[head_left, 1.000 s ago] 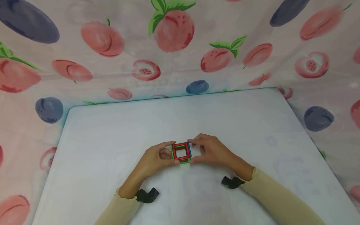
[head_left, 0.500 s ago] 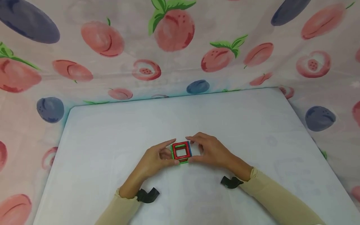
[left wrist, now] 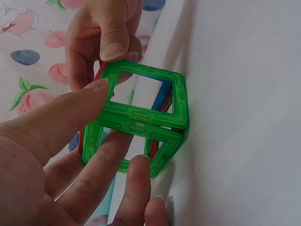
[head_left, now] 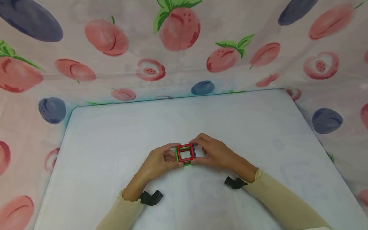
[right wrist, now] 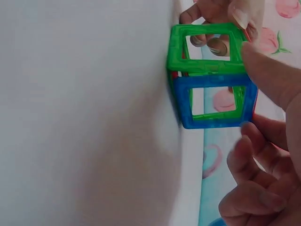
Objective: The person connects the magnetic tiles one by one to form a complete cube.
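A small cube of magnetic tiles point(head_left: 187, 159) stands on the white table between both hands, with a red open-frame tile on top. The left wrist view shows two green tiles point(left wrist: 141, 117) meeting at an upright edge, and in the right wrist view a blue tile point(right wrist: 214, 123) borders a green one. My left hand point(head_left: 158, 162) holds the cube's left side, thumb at the front corner and index finger at the back. From the right, my right hand point(head_left: 215, 154) pinches the top edges, thumb in front and index finger behind; its other fingers are curled.
The white tabletop point(head_left: 126, 127) stretches around the hands. A fruit-printed cloth point(head_left: 172, 64) hangs behind and along the sides. Black wrist mounts point(head_left: 151, 197) stick out below each sleeve cuff.
Half a second ago both index fingers were lifted off the cube's back edge; now they are down on it. The right hand has shifted slightly left, and the cube has barely moved.
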{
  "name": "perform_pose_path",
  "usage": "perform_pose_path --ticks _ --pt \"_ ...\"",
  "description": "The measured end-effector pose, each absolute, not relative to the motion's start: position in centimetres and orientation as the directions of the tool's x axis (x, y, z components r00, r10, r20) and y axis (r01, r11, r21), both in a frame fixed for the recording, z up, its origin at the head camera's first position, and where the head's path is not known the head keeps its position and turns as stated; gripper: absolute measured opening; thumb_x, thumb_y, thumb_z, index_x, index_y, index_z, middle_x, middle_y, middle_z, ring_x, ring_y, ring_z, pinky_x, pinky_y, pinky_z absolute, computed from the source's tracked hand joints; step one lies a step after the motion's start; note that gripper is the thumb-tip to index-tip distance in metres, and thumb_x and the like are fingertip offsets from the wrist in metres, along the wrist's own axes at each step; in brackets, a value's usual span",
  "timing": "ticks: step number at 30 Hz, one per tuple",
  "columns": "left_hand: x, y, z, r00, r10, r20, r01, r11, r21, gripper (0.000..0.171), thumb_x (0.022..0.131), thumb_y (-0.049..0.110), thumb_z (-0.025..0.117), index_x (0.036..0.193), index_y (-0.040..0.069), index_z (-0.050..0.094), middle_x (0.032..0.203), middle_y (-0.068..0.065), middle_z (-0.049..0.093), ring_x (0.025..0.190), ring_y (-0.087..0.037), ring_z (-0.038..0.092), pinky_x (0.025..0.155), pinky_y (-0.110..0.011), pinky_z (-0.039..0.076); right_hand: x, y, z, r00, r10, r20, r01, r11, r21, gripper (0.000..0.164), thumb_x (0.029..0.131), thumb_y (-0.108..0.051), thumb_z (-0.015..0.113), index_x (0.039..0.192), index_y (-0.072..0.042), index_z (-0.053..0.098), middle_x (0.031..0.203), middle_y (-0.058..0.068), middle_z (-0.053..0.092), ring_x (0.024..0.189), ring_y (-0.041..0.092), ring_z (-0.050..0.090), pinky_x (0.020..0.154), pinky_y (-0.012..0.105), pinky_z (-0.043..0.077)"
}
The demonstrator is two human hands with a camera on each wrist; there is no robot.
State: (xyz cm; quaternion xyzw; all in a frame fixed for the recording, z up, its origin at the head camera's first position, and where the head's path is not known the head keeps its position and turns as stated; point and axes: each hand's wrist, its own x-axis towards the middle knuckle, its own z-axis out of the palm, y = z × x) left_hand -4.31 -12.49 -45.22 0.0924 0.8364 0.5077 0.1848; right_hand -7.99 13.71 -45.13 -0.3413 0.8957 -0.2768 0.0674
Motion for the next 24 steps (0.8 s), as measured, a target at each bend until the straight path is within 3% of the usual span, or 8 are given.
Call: perform_pose_path --ticks 3,7,11,15,18,24 --pt "-4.42 -12.58 -45.30 -0.909 0.349 -0.228 -0.050 0.451 0.891 0.066 0.082 0.026 0.087 0.142 0.025 0.060 0.098 0.003 0.076 0.085 -0.011 0.071 0.084 -0.033 0.051 -7.94 13.85 -45.43 -0.796 -0.606 0.015 -0.466 0.596 -0.654 0.075 0.085 -0.042 0.083 0.147 -0.017 0.051 0.111 0.000 0.060 0.069 0.010 0.050 0.062 0.020 0.045" --pt "-4.48 -12.74 -45.35 -0.896 0.357 -0.264 -0.100 0.418 0.903 0.064 0.084 0.028 0.085 0.142 0.027 0.059 0.097 0.003 0.076 0.088 -0.013 0.070 0.087 -0.035 0.049 -7.80 14.11 -45.54 -0.828 -0.546 -0.129 -0.184 0.481 -0.857 0.073 0.093 -0.032 0.077 0.155 -0.020 0.041 0.109 0.002 0.065 0.060 0.015 0.055 0.065 0.025 0.047" --pt "-4.46 -12.82 -45.21 -0.890 0.369 -0.269 -0.109 0.400 0.910 0.062 0.087 0.029 0.082 0.143 0.025 0.058 0.094 0.001 0.077 0.088 -0.015 0.067 0.086 -0.036 0.046 -7.76 14.11 -45.46 -0.797 -0.544 -0.264 -0.001 0.438 -0.899 0.070 0.097 -0.036 0.070 0.158 -0.028 0.036 0.111 -0.001 0.071 0.089 0.017 0.068 0.090 0.036 0.047" --pt "-4.46 -12.78 -45.09 -0.888 0.382 -0.258 -0.104 0.379 0.919 0.063 0.088 0.025 0.081 0.146 0.020 0.056 0.094 -0.003 0.078 0.086 -0.016 0.065 0.085 -0.036 0.045 -7.81 13.76 -45.58 -0.739 -0.570 -0.360 0.148 0.383 -0.912 0.071 0.097 -0.038 0.071 0.158 -0.035 0.034 0.115 0.002 0.072 0.075 0.016 0.056 0.073 0.028 0.043" --pt "-4.44 -12.73 -45.10 -0.890 0.375 -0.261 -0.113 0.374 0.921 0.064 0.088 0.024 0.081 0.146 0.017 0.055 0.093 -0.005 0.077 0.085 -0.016 0.063 0.084 -0.035 0.044 -7.83 13.50 -45.75 -0.702 -0.598 -0.386 0.258 0.291 -0.921 0.073 0.097 -0.030 0.072 0.159 -0.032 0.033 0.117 0.009 0.069 0.066 0.019 0.042 0.056 0.025 0.035" --pt "-4.37 -12.63 -45.27 -0.889 0.360 -0.283 -0.136 0.383 0.914 0.063 0.087 0.025 0.082 0.145 0.021 0.056 0.091 -0.002 0.077 0.086 -0.015 0.064 0.085 -0.033 0.044 -7.81 13.35 -45.96 -0.691 -0.613 -0.382 0.320 0.213 -0.923 0.074 0.097 -0.018 0.071 0.159 -0.026 0.032 0.114 0.011 0.069 0.067 0.018 0.042 0.056 0.024 0.034"
